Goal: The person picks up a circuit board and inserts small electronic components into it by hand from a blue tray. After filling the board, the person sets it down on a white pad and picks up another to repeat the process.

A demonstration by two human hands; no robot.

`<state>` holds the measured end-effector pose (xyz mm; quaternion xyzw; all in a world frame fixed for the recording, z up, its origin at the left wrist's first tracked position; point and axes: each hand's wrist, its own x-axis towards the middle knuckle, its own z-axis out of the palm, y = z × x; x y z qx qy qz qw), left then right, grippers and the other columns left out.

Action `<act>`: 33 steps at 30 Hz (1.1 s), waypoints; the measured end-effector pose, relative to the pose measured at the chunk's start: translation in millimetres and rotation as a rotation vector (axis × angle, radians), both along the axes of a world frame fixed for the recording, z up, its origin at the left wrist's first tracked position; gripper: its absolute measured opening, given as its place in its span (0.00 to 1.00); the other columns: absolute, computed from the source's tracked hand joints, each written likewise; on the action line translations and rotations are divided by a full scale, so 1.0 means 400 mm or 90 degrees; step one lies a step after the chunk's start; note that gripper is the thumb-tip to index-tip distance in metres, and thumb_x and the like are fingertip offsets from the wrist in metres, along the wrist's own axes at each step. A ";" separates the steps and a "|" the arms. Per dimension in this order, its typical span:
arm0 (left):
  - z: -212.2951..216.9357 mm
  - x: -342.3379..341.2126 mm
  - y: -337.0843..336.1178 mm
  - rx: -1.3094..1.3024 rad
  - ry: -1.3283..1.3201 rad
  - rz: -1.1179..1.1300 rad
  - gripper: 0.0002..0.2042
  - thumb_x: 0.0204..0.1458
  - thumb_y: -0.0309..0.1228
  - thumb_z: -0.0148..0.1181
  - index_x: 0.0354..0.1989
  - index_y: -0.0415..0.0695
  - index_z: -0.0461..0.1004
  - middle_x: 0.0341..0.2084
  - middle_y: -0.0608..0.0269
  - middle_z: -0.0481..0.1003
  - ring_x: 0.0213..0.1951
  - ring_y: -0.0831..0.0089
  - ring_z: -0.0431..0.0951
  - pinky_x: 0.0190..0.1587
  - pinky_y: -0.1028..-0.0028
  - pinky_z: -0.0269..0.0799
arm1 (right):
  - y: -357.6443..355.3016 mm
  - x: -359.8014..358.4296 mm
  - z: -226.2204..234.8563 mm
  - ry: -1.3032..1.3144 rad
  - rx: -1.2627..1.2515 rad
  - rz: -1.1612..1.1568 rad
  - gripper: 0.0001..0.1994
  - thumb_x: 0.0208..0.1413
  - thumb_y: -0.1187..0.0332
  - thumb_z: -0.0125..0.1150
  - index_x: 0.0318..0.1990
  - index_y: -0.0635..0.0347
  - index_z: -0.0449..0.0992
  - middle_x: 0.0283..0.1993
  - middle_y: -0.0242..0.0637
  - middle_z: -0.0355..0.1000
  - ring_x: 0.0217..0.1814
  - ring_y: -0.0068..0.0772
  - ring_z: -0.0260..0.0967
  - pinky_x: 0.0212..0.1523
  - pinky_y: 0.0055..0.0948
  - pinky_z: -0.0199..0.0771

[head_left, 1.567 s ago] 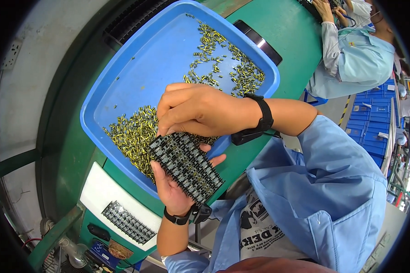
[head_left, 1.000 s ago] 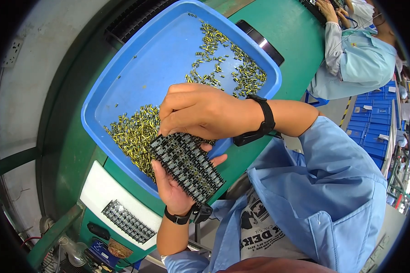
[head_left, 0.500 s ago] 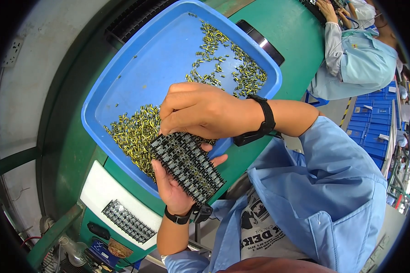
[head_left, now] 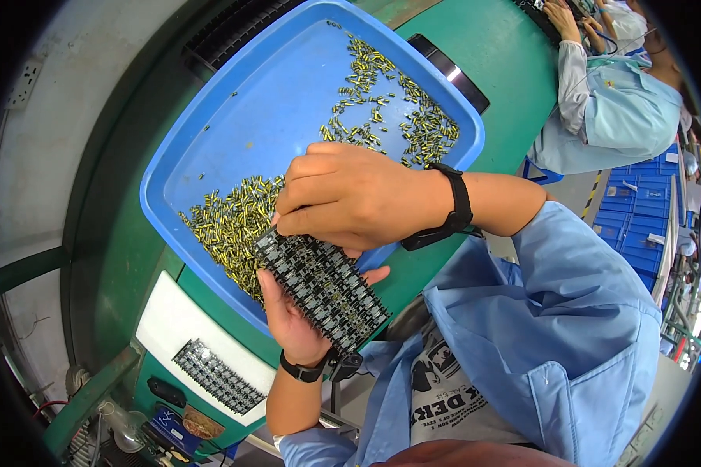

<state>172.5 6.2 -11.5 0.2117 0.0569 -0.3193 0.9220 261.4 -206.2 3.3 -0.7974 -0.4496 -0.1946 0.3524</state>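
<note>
Closest to the person, the left hand (head_left: 292, 319) holds a black circuit board (head_left: 323, 286) from below, with the palm under it and the fingers curled up around its edges. The board is a long rectangle, dark, covered with rows of small grey and white parts, and it is tilted so that one short end points to the lower right. It is over the near edge of the blue tray (head_left: 210, 140), just above the green table (head_left: 117, 257). This hand wears a black wristband.

The right hand (head_left: 350, 194) lies on the upper end of the board, knuckles up, with the fingers bent down and the fingertips pressed together on the board's top corner. If something small is pinched between them, I cannot tell, because the fingers hide it. A black watch (head_left: 456, 210) is on this wrist, and the sleeve is light blue.

The blue tray is wide and shallow, with rounded corners. Inside it are many small yellow-green parts (head_left: 230, 222), in one thick heap at the near side, touching the area under the hands, and in a looser heap at the far right corner. The middle of the tray floor is bare blue.

At the near left, a white plate (head_left: 163, 327) carries a second dark board (head_left: 216, 377).

Far at the upper right, another person in a light blue shirt (head_left: 623, 109) sits at the same table.
</note>
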 end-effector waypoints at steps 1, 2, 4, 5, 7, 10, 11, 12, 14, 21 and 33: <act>0.007 0.000 -0.001 0.000 0.001 0.002 0.39 0.73 0.67 0.30 0.81 0.51 0.55 0.68 0.51 0.71 0.66 0.50 0.75 0.64 0.26 0.74 | 0.001 -0.001 -0.003 0.000 0.015 -0.001 0.15 0.50 0.74 0.72 0.47 0.56 0.84 0.49 0.30 0.77 0.50 0.35 0.75 0.44 0.36 0.71; 0.019 0.002 -0.005 0.001 0.023 0.019 0.39 0.73 0.66 0.30 0.81 0.51 0.56 0.68 0.51 0.72 0.65 0.51 0.76 0.62 0.25 0.75 | 0.002 -0.001 -0.006 0.001 0.015 0.000 0.15 0.50 0.74 0.72 0.47 0.56 0.84 0.49 0.30 0.77 0.50 0.35 0.75 0.44 0.36 0.71; 0.037 0.005 -0.009 0.001 0.066 0.054 0.37 0.74 0.65 0.30 0.80 0.51 0.58 0.67 0.51 0.73 0.63 0.52 0.77 0.58 0.22 0.77 | 0.001 0.002 -0.009 -0.004 0.034 0.003 0.17 0.49 0.73 0.72 0.49 0.55 0.84 0.50 0.30 0.77 0.50 0.35 0.75 0.44 0.36 0.71; 0.034 0.004 -0.007 0.002 0.067 0.055 0.37 0.74 0.65 0.30 0.80 0.51 0.58 0.67 0.51 0.73 0.63 0.52 0.77 0.58 0.22 0.77 | 0.001 0.002 -0.009 -0.008 0.044 0.005 0.17 0.49 0.73 0.73 0.49 0.55 0.85 0.50 0.30 0.77 0.50 0.35 0.75 0.44 0.36 0.72; 0.021 0.006 -0.002 -0.026 0.044 0.044 0.37 0.74 0.64 0.31 0.81 0.52 0.56 0.68 0.50 0.72 0.63 0.51 0.77 0.57 0.22 0.77 | 0.001 0.001 -0.006 -0.002 0.041 0.001 0.17 0.49 0.74 0.72 0.49 0.55 0.84 0.50 0.31 0.77 0.50 0.36 0.75 0.44 0.36 0.72; 0.022 0.011 0.007 -0.050 0.043 0.043 0.35 0.74 0.64 0.31 0.83 0.57 0.51 0.71 0.51 0.68 0.62 0.50 0.77 0.57 0.22 0.78 | 0.002 0.000 -0.004 0.006 0.034 -0.010 0.15 0.50 0.74 0.72 0.48 0.56 0.84 0.49 0.32 0.77 0.50 0.38 0.76 0.44 0.36 0.73; 0.025 0.013 0.010 -0.063 0.054 0.047 0.35 0.75 0.63 0.31 0.84 0.62 0.47 0.74 0.52 0.65 0.60 0.50 0.77 0.57 0.24 0.79 | 0.005 0.001 -0.009 0.109 0.103 -0.031 0.15 0.50 0.74 0.72 0.47 0.56 0.84 0.49 0.33 0.77 0.50 0.39 0.76 0.44 0.37 0.74; 0.027 0.015 0.013 -0.075 0.065 0.051 0.34 0.75 0.63 0.31 0.85 0.66 0.42 0.76 0.54 0.62 0.59 0.50 0.77 0.57 0.25 0.79 | 0.008 0.003 -0.015 0.212 0.171 -0.052 0.14 0.50 0.74 0.72 0.47 0.56 0.83 0.49 0.34 0.77 0.50 0.41 0.76 0.44 0.37 0.74; 0.026 0.027 0.014 -0.092 0.050 0.068 0.34 0.75 0.62 0.32 0.85 0.66 0.43 0.76 0.53 0.61 0.59 0.50 0.77 0.57 0.25 0.80 | 0.003 0.006 -0.026 0.318 0.241 -0.073 0.14 0.51 0.74 0.72 0.46 0.57 0.83 0.48 0.35 0.77 0.51 0.42 0.77 0.44 0.37 0.75; 0.030 0.045 0.008 -0.135 0.005 0.130 0.31 0.78 0.52 0.35 0.85 0.58 0.44 0.80 0.50 0.53 0.60 0.52 0.72 0.56 0.28 0.82 | -0.018 -0.004 -0.041 0.243 -0.175 0.156 0.04 0.54 0.73 0.69 0.37 0.57 0.83 0.42 0.38 0.77 0.49 0.48 0.77 0.47 0.47 0.77; 0.024 0.041 0.010 -0.068 -0.001 0.125 0.32 0.78 0.54 0.36 0.84 0.56 0.47 0.78 0.50 0.59 0.60 0.54 0.74 0.53 0.31 0.85 | -0.021 0.005 0.041 0.713 0.081 -0.070 0.06 0.61 0.73 0.72 0.44 0.60 0.87 0.46 0.37 0.84 0.50 0.34 0.83 0.49 0.30 0.81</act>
